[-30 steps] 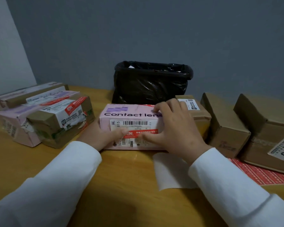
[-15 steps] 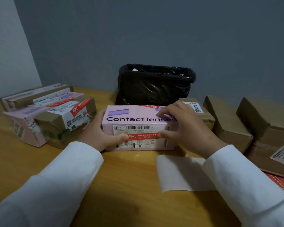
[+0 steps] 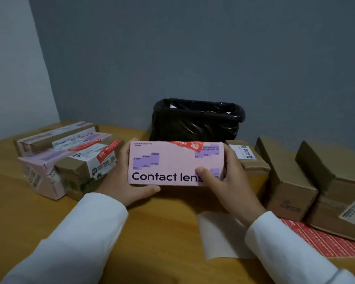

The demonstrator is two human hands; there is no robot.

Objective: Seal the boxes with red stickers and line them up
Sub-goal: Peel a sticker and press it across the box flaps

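The wooden table (image 3: pixel 29 218) carries sealed boxes (image 3: pixel 70 160), brown boxes (image 3: pixel 291 181), a bin (image 3: pixel 195 124), sticker sheets (image 3: pixel 326 240).

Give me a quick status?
Left hand and right hand grip pink box. Red sticker on its far edge. Brown boxes crowd right side.

We have single view only, head-worn wide-angle camera, no second view to overlap. We look forward and down across counter (image 3: pixel 39 218) toward grey wall (image 3: pixel 193 58). Near range: both sleeves enter from bottom edge, left hand (image 3: pixel 121 181) and right hand (image 3: pixel 230 181) sit mid-frame. Black-lined bin (image 3: pixel 197 121) at counter's far edge marks depth limit. Wide lens bends wall corner at left.
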